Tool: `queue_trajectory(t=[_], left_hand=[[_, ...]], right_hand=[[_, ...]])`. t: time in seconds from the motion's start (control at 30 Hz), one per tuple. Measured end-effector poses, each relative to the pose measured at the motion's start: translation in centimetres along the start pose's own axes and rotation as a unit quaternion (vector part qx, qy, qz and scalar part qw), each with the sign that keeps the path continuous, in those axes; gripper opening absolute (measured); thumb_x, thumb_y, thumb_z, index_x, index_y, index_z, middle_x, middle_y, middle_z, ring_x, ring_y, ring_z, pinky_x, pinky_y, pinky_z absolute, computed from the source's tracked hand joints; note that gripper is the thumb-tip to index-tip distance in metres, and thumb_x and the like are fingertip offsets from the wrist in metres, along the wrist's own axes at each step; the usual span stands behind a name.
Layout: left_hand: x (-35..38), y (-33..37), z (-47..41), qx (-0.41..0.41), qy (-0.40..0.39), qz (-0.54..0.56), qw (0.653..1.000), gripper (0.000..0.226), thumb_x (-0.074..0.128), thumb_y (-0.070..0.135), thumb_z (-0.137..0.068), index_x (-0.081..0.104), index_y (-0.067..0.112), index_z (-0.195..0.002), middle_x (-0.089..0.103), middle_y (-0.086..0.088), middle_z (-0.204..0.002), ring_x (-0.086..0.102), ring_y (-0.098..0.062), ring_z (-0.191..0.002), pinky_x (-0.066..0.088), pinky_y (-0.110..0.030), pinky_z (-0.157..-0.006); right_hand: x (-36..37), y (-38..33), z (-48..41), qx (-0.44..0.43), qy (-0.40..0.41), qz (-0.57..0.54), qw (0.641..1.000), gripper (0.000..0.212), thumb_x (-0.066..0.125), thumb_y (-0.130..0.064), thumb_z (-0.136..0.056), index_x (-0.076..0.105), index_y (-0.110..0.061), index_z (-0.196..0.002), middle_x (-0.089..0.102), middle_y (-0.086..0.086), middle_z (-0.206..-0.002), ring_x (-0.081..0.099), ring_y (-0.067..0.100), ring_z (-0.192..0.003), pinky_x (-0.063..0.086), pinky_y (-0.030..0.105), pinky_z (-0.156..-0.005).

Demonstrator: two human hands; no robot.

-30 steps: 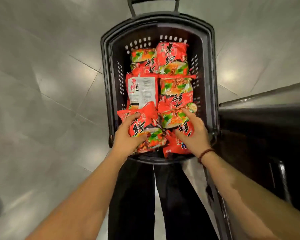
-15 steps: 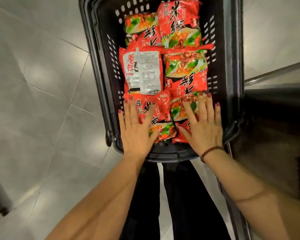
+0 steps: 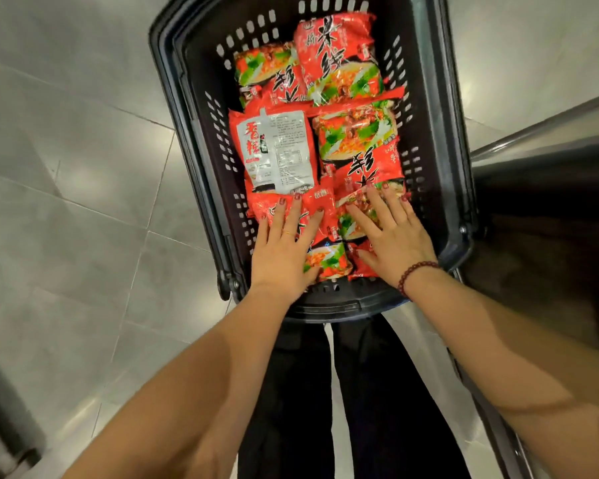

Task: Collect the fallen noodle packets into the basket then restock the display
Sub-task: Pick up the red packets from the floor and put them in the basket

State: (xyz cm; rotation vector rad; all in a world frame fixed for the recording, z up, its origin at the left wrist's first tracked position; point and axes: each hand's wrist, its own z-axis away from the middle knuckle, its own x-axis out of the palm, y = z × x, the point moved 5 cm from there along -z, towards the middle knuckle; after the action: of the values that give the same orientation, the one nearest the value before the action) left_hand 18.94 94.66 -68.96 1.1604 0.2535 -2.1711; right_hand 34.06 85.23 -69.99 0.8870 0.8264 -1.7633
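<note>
Noodle packets (image 3: 357, 133) fill the dark plastic basket (image 3: 329, 307) in two rows from far edge to near edge, one showing its white back panel by the left wall. The left hand (image 3: 284, 250) and right hand (image 3: 391, 240), flat with fingers straight and spread, press the packets at the near edge, probably to level the load below the rim. The basket stands on grey floor tiles (image 3: 83, 202). A dark metal-edged fixture (image 3: 550, 202) borders its right side.

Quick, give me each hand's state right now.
Left hand: open, fingers flat, pressing on the noodle packets.
Right hand: open, fingers flat, pressing on the noodle packets.
</note>
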Motion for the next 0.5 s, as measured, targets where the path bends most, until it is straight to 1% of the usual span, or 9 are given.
queue_trajectory(t=[0.07,0.1,0.17,0.2,0.23,0.3,0.37,0.43,0.5], left_hand=[[-3.0,0.3,1.1,0.019,0.007,0.026,0.999,0.08,0.052,0.046,-0.094,0.005,0.025,-0.155,0.003,-0.01,-0.163,0.002,-0.03,-0.15,0.003,-0.042,-0.12],[-4.8,0.5,1.7,0.031,0.021,0.038,0.999,0.075,0.052,0.043,-0.094,0.013,0.023,-0.155,0.014,-0.011,-0.161,0.012,-0.031,-0.148,0.011,-0.041,-0.12],[-9.1,1.2,3.3,0.064,0.045,0.048,0.996,0.07,0.058,0.04,-0.09,0.029,0.019,-0.15,0.033,-0.012,-0.153,0.03,-0.031,-0.14,0.028,-0.042,-0.113],[-11.4,1.6,4.3,0.085,0.053,0.049,0.994,0.068,0.061,0.039,-0.088,0.035,0.017,-0.147,0.039,-0.012,-0.148,0.036,-0.032,-0.135,0.034,-0.043,-0.109],[-13.8,2.1,5.4,0.107,0.068,0.047,0.991,0.068,0.063,0.04,-0.086,0.04,0.016,-0.145,0.044,-0.012,-0.144,0.04,-0.033,-0.132,0.039,-0.044,-0.105],[-18.6,3.1,8.0,0.149,0.105,0.045,0.982,0.065,0.066,0.04,-0.084,0.046,0.015,-0.141,0.05,-0.012,-0.137,0.045,-0.033,-0.127,0.043,-0.045,-0.1],[-23.2,4.5,11.1,0.185,0.13,0.049,0.973,0.062,0.066,0.038,-0.083,0.049,0.015,-0.138,0.053,-0.012,-0.133,0.047,-0.032,-0.124,0.044,-0.045,-0.098],[-27.4,6.1,14.3,0.222,0.162,0.051,0.96,0.06,0.068,0.036,-0.08,0.054,0.013,-0.134,0.057,-0.012,-0.129,0.051,-0.033,-0.12,0.045,-0.044,-0.096],[-30.8,8.1,17.7,0.266,0.192,0.053,0.943,0.058,0.068,0.037,-0.08,0.056,0.013,-0.132,0.059,-0.01,-0.127,0.053,-0.032,-0.117,0.045,-0.041,-0.096]], right_hand=[[-3.1,-0.3,1.6,0.027,0.024,-0.042,0.998,0.076,0.059,-0.04,-0.09,0.02,-0.023,-0.153,0.011,0.01,-0.161,0.009,0.03,-0.148,0.006,0.043,-0.119],[-5.0,-0.6,2.7,0.041,0.041,-0.056,0.997,0.074,0.063,-0.036,-0.087,0.028,-0.02,-0.15,0.022,0.011,-0.158,0.019,0.03,-0.145,0.013,0.043,-0.118],[-9.0,-0.8,5.0,0.075,0.089,-0.089,0.989,0.068,0.074,-0.028,-0.078,0.046,-0.015,-0.138,0.046,0.012,-0.142,0.043,0.031,-0.131,0.034,0.043,-0.109],[-11.1,-0.9,6.4,0.093,0.117,-0.107,0.983,0.066,0.078,-0.025,-0.073,0.052,-0.013,-0.133,0.053,0.012,-0.134,0.051,0.032,-0.123,0.04,0.043,-0.104],[-13.3,-1.0,7.9,0.108,0.142,-0.12,0.977,0.065,0.078,-0.025,-0.071,0.054,-0.012,-0.129,0.057,0.011,-0.127,0.055,0.032,-0.117,0.043,0.043,-0.1],[-17.7,-1.4,11.1,0.135,0.18,-0.129,0.966,0.063,0.074,-0.027,-0.071,0.054,-0.011,-0.129,0.058,0.01,-0.123,0.055,0.032,-0.113,0.044,0.044,-0.099],[-21.5,-1.9,15.0,0.173,0.217,-0.136,0.951,0.064,0.073,-0.03,-0.072,0.053,-0.011,-0.13,0.057,0.012,-0.126,0.054,0.033,-0.115,0.043,0.044,-0.1],[-24.9,-3.0,19.5,0.207,0.265,-0.151,0.93,0.065,0.073,-0.032,-0.072,0.054,-0.011,-0.13,0.056,0.013,-0.13,0.053,0.034,-0.116,0.043,0.044,-0.1],[-27.6,-4.5,24.4,0.245,0.315,-0.175,0.9,0.061,0.071,-0.034,-0.074,0.055,-0.011,-0.129,0.056,0.014,-0.131,0.053,0.035,-0.116,0.045,0.046,-0.098]])
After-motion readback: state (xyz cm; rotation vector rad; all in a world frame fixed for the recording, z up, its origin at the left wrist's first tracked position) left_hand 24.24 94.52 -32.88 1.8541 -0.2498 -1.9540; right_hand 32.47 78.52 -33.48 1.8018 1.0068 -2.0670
